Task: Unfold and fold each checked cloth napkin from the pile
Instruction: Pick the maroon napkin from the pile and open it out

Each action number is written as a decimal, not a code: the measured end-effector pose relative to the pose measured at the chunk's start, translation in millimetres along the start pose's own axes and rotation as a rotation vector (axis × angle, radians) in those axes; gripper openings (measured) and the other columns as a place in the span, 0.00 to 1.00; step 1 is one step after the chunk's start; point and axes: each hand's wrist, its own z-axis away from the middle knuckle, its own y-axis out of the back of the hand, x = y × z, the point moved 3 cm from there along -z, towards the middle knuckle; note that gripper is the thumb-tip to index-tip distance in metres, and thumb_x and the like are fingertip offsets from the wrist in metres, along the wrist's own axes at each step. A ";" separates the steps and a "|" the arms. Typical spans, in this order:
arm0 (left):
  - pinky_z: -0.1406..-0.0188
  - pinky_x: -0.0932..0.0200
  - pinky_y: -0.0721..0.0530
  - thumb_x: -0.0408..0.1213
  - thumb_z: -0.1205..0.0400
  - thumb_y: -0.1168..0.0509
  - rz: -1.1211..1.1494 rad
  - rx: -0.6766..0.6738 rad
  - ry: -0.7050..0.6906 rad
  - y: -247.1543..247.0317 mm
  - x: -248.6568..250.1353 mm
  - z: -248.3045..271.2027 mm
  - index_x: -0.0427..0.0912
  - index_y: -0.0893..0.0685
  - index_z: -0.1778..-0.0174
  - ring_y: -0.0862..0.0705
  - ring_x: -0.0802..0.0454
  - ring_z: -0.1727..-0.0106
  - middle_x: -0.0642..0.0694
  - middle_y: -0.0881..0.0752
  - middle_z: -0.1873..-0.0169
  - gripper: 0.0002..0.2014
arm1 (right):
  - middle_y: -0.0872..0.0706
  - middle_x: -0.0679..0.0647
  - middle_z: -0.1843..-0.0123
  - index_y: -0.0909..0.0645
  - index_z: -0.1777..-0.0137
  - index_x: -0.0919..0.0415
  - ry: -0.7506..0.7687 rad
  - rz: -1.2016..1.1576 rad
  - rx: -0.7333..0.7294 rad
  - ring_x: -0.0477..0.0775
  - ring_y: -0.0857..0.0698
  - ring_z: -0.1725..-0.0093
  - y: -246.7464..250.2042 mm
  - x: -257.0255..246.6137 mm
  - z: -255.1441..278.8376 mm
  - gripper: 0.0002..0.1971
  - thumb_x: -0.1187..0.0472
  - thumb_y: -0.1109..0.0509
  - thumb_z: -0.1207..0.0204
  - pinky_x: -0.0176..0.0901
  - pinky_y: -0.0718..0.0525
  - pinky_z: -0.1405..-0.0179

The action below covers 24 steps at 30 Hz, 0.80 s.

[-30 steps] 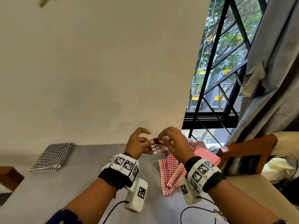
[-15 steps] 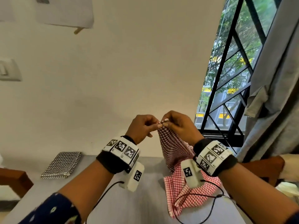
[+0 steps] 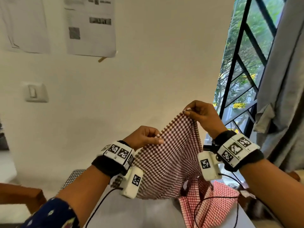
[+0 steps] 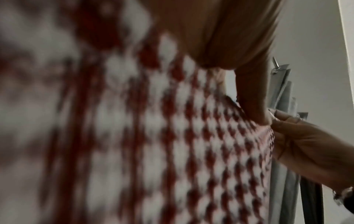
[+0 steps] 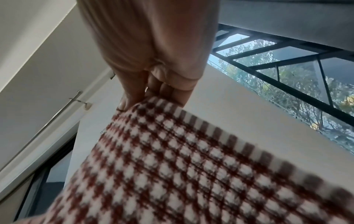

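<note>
- While both hands were up in the air, the dark red checked napkin [image 3: 167, 162] hung stretched between them, well above the grey table [image 3: 143, 216].
- Left hand [image 3: 143, 137] had thumb and fingers curled in a pinch on the lower end of the top edge; the left wrist view was too blurry to add much beyond checks and a fingertip on the hem.
- Right hand [image 3: 202, 116] was pinching the higher corner, fingers bunched tight on the striped hem (the right wrist view showed that pretty clearly).
- So the top edge ran on a slant, right end higher than left, and the cloth draped down behind the left wrist camera [image 3: 131, 181].
- A brighter red checked napkin [image 3: 209, 203] lay crumpled on the table under the right arm, and 1 black-and-white checked napkin [image 3: 72, 178] sat folded farther left, partly hidden.
- What I'd have worried about: those were fingertip pinches, so a sharp shake to open it could pop a corner loose.
- Also the dangling cables [image 3: 202, 206] near the lower hem looked like they could snag the cloth when it came down.
</note>
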 end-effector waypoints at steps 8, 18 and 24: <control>0.69 0.65 0.17 0.24 0.28 0.29 -0.013 0.234 -0.239 28.0 32.5 22.7 0.43 0.21 0.68 0.17 0.60 0.71 0.54 0.15 0.76 0.10 | 0.16 0.52 0.68 0.20 0.65 0.58 -0.021 0.101 -0.094 0.52 0.16 0.65 -87.2 -35.9 13.3 0.08 0.71 0.27 0.31 0.42 0.18 0.61; 0.70 0.69 0.21 0.24 0.25 0.33 -0.014 0.305 -0.195 73.2 12.5 85.4 0.41 0.20 0.69 0.20 0.62 0.73 0.56 0.17 0.80 0.09 | 0.13 0.61 0.65 0.17 0.63 0.56 -0.158 0.120 -0.256 0.62 0.16 0.62 -144.4 -24.1 53.7 0.05 0.66 0.27 0.31 0.62 0.17 0.52; 0.73 0.73 0.22 0.24 0.24 0.34 -0.018 0.394 -0.246 106.3 15.5 119.1 0.40 0.21 0.69 0.20 0.66 0.74 0.57 0.16 0.81 0.10 | 0.12 0.54 0.64 0.16 0.64 0.52 -0.280 0.226 -0.194 0.52 0.14 0.60 -131.6 9.6 91.9 0.08 0.67 0.27 0.30 0.47 0.15 0.53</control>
